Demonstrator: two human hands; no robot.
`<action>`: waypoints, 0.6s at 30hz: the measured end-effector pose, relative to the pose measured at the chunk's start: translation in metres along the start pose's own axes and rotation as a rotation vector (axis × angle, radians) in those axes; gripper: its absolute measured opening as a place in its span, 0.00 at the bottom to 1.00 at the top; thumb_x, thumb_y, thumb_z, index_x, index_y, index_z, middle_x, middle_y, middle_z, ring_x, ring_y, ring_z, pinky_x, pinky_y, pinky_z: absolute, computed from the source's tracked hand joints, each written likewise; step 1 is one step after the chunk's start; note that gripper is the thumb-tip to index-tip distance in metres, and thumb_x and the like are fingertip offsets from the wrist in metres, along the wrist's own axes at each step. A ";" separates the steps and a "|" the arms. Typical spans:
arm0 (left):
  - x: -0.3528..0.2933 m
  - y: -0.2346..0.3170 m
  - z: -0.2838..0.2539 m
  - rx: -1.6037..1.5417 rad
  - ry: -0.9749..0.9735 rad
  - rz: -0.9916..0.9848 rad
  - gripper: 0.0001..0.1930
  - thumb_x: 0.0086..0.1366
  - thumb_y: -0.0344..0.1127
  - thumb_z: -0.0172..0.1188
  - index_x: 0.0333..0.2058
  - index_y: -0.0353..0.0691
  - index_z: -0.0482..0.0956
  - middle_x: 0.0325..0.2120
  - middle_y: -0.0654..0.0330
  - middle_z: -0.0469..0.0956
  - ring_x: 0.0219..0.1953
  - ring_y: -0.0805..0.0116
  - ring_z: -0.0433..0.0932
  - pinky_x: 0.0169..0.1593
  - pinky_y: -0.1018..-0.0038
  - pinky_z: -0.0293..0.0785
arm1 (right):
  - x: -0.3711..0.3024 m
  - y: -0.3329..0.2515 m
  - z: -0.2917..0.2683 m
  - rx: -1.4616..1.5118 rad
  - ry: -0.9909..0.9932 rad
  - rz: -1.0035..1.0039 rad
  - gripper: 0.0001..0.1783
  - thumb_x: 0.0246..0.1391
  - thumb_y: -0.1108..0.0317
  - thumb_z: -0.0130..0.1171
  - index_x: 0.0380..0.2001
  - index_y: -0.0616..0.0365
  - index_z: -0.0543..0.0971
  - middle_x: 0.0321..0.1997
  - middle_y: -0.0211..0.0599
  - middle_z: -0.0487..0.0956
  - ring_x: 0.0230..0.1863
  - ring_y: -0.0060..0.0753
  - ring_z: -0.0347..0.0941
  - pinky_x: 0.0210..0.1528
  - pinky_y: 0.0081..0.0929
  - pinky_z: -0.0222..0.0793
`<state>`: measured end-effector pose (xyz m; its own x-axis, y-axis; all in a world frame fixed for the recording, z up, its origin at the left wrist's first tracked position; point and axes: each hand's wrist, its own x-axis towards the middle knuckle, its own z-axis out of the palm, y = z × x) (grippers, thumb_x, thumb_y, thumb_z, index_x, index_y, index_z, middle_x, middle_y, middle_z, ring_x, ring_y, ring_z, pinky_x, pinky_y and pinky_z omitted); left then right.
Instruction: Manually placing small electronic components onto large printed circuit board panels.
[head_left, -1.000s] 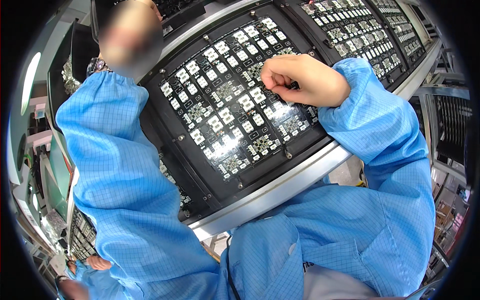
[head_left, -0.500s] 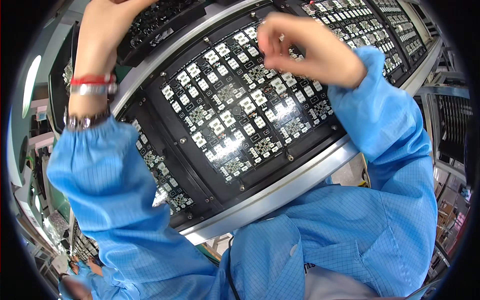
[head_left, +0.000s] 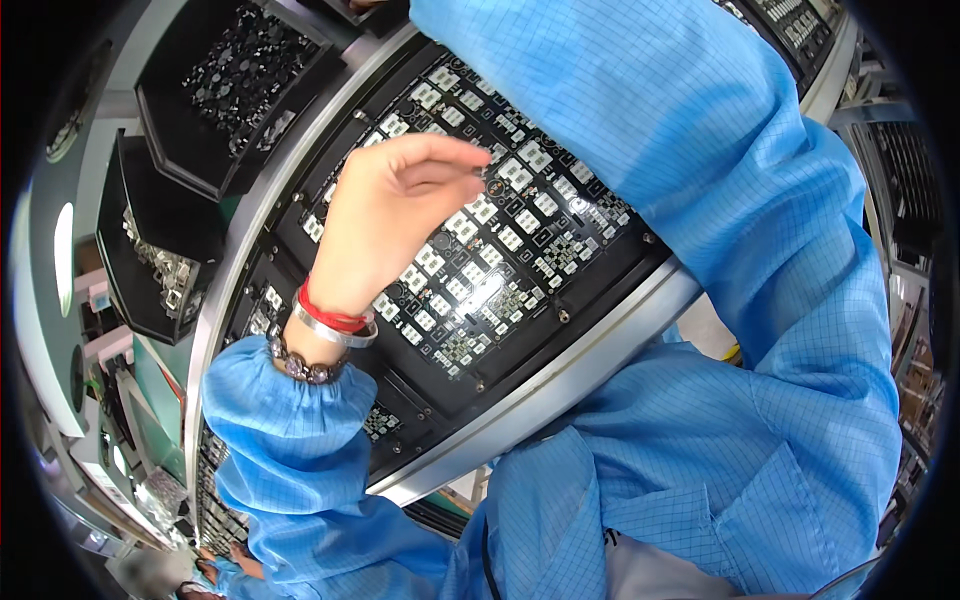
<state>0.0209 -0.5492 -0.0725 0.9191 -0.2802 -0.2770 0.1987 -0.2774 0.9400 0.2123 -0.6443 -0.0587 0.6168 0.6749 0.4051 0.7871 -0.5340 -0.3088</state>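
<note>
My left hand [head_left: 390, 215], with red and metal bracelets at its wrist, is over a panel of black circuit boards [head_left: 520, 255]. Its thumb and index finger pinch a small dark component [head_left: 479, 171], whose exact kind is too small to make out. White square parts and small silver parts fill the boards, which lie in a black carrier [head_left: 340, 290]. My right arm reaches across the panel's far side to the top edge. Only a dim sliver of my right hand [head_left: 365, 5] shows there; its fingers are hidden.
A black bin [head_left: 165, 140] of small black parts stands beyond the rail at the far left. Nearer is another black bin [head_left: 125, 270] with silver parts. A metal rail [head_left: 590, 360] borders the carrier on my side. At the lower left, another person's hands [head_left: 240, 560] show.
My left hand has come down from the bins to the boards, a small dark component in its pinch. My right hand has gone from above the boards to the top edge.
</note>
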 end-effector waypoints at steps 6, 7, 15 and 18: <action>0.007 -0.016 0.008 -0.017 0.022 0.128 0.09 0.56 0.21 0.58 0.37 0.31 0.78 0.34 0.57 0.79 0.36 0.72 0.79 0.41 0.81 0.75 | -0.002 0.015 -0.006 -0.114 -0.006 0.017 0.08 0.43 0.72 0.55 0.27 0.59 0.81 0.30 0.53 0.79 0.36 0.50 0.76 0.40 0.37 0.72; 0.009 -0.016 0.012 0.082 0.052 0.177 0.09 0.56 0.21 0.58 0.37 0.31 0.78 0.34 0.57 0.79 0.35 0.71 0.79 0.41 0.81 0.76 | -0.006 0.017 -0.009 -0.063 0.066 0.034 0.07 0.42 0.72 0.56 0.25 0.58 0.81 0.29 0.51 0.79 0.35 0.48 0.77 0.40 0.37 0.72; 0.006 -0.019 0.024 0.661 0.198 0.460 0.06 0.52 0.25 0.61 0.31 0.36 0.79 0.31 0.57 0.76 0.31 0.59 0.76 0.35 0.72 0.72 | -0.022 0.006 -0.031 0.165 0.239 0.017 0.06 0.40 0.72 0.57 0.23 0.58 0.82 0.27 0.49 0.79 0.33 0.45 0.77 0.40 0.34 0.72; 0.008 -0.022 0.027 0.706 0.195 0.518 0.06 0.51 0.25 0.60 0.30 0.37 0.78 0.31 0.58 0.74 0.35 0.58 0.73 0.39 0.68 0.70 | -0.024 0.007 -0.035 0.202 0.264 -0.005 0.06 0.40 0.73 0.58 0.23 0.59 0.82 0.27 0.49 0.79 0.33 0.45 0.77 0.40 0.33 0.72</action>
<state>0.0145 -0.5702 -0.1012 0.8896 -0.3843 0.2469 -0.4535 -0.6783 0.5781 0.2030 -0.6822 -0.0402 0.6101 0.5080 0.6081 0.7923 -0.4014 -0.4595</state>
